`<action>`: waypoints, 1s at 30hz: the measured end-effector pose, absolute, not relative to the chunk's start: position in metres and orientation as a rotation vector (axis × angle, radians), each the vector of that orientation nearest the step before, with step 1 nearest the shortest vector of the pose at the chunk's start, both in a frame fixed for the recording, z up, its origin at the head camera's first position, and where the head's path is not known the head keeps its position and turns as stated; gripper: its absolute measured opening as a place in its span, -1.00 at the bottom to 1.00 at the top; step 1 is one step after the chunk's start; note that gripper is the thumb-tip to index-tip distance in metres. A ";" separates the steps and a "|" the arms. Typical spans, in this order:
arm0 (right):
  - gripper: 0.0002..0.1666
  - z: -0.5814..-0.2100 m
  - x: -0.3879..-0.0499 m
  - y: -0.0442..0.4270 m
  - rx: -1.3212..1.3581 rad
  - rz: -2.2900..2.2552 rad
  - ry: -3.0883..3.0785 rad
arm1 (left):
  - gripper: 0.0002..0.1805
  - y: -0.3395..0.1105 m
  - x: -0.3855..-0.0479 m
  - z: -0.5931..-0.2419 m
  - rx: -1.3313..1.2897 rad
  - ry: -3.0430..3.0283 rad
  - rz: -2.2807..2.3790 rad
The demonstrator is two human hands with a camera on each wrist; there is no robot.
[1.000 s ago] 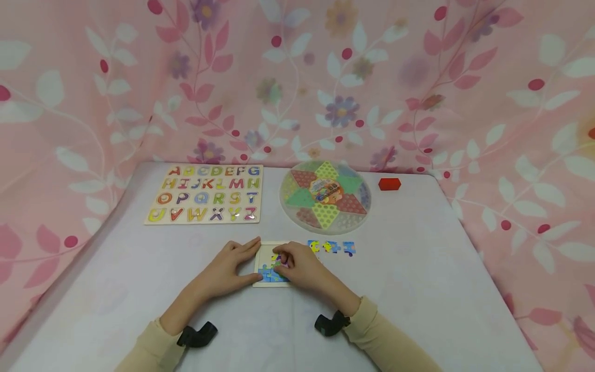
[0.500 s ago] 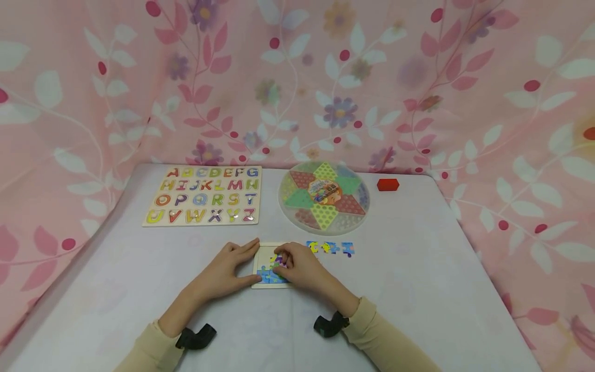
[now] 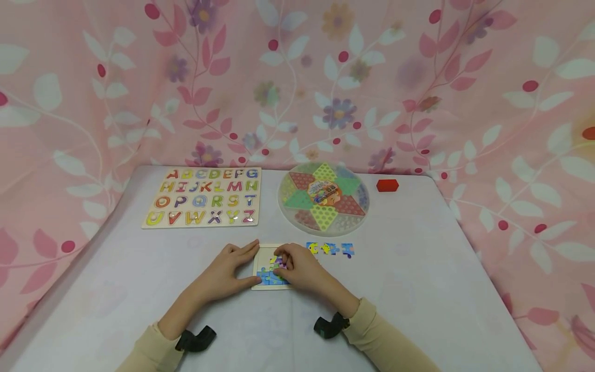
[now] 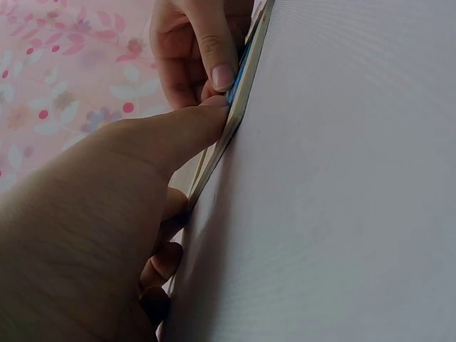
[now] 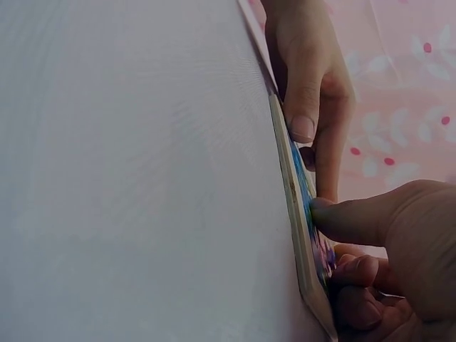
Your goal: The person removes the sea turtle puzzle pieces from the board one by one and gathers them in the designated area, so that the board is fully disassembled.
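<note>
The left hand (image 3: 228,268), fingers spread, braces the puzzle tray (image 3: 265,255) on the table (image 3: 260,330); the right hand (image 3: 302,266) curls over the pieces (image 3: 265,277), any pinch hidden. Gentle, flat pressure should seat them.

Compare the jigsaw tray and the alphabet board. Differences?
Size: the jigsaw tray is much smaller than the alphabet board.
Contents: the tray is partly filled with jigsaw pieces; the board carries rows of letters.
Contact: the left hand and right hand are at the tray; neither touches the board.
Shared: both are pale-bordered and lie on the white cloth.
</note>
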State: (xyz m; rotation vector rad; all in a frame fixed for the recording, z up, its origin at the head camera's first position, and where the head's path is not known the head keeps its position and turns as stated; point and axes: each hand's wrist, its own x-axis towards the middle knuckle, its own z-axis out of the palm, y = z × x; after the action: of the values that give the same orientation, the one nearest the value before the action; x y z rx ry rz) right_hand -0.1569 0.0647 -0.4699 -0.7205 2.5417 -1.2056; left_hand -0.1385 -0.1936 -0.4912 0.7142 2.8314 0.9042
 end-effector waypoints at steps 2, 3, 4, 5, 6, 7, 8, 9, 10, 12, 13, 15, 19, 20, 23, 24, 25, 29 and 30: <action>-0.59 -0.470 -0.158 0.065 -0.727 -1.212 2.543 | -0.08 -0.193 -0.139 -0.490 0.718 2.833 0.900; -0.59 -0.471 -0.158 0.065 -0.727 -1.210 2.548 | -0.08 -0.193 -0.139 -0.490 0.718 2.833 0.898; -0.58 -0.471 -0.158 0.066 -0.731 -1.206 2.554 | -0.08 -0.193 -0.139 -0.490 0.719 2.835 0.895; -0.58 -0.471 -0.159 0.066 -0.732 -1.200 2.561 | -0.08 -0.193 -0.139 -0.490 0.717 2.835 0.895; -0.57 -0.471 -0.159 0.066 -0.739 -1.197 2.565 | -0.08 -0.193 -0.139 -0.489 0.714 2.834 0.896; -0.56 -0.471 -0.159 0.067 -0.744 -1.190 2.571 | -0.08 -0.193 -0.139 -0.489 0.712 2.835 0.896; -0.56 -0.471 -0.158 0.067 -0.751 -1.185 2.573 | -0.08 -0.193 -0.139 -0.489 0.710 2.833 0.898; -0.55 -0.470 -0.158 0.067 -0.762 -1.183 2.571 | -0.08 -0.193 -0.138 -0.489 0.707 2.832 0.901; -0.55 -0.470 -0.158 0.067 -0.776 -1.183 2.567 | -0.08 -0.193 -0.138 -0.489 0.706 2.832 0.902; -0.55 -0.469 -0.158 0.068 -0.807 -1.180 2.559 | -0.08 -0.193 -0.138 -0.489 0.705 2.832 0.905; -0.56 -0.468 -0.158 0.068 -0.821 -1.179 2.554 | -0.08 -0.193 -0.138 -0.489 0.706 2.834 0.903; -0.57 -0.468 -0.159 0.069 -0.842 -1.171 2.547 | -0.08 -0.193 -0.138 -0.489 0.708 2.835 0.903; -0.58 -0.467 -0.160 0.071 -0.865 -1.158 2.535 | -0.08 -0.193 -0.138 -0.489 0.712 2.836 0.902; -0.57 -0.466 -0.160 0.072 -0.867 -1.153 2.533 | -0.08 -0.193 -0.138 -0.489 0.713 2.835 0.904; -0.55 -0.465 -0.161 0.073 -0.872 -1.140 2.529 | -0.08 -0.193 -0.138 -0.489 0.715 2.834 0.906; -0.55 -0.464 -0.161 0.073 -0.871 -1.133 2.530 | -0.08 -0.193 -0.138 -0.489 0.715 2.833 0.907; -0.54 -0.464 -0.161 0.073 -0.869 -1.127 2.528 | -0.08 -0.193 -0.138 -0.490 0.715 2.833 0.908; -0.54 -0.464 -0.161 0.073 -0.866 -1.096 2.531 | -0.08 -0.194 -0.138 -0.490 0.717 2.835 0.907; -0.54 -0.464 -0.161 0.073 -0.874 -1.084 2.535 | -0.08 -0.194 -0.138 -0.490 0.719 2.837 0.906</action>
State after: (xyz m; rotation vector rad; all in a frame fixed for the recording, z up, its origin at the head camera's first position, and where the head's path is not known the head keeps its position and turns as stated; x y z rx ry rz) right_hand -0.1611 0.0726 -0.4637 -0.8740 2.5355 -1.0839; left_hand -0.1383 -0.1936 -0.4904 0.7189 2.8366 0.9056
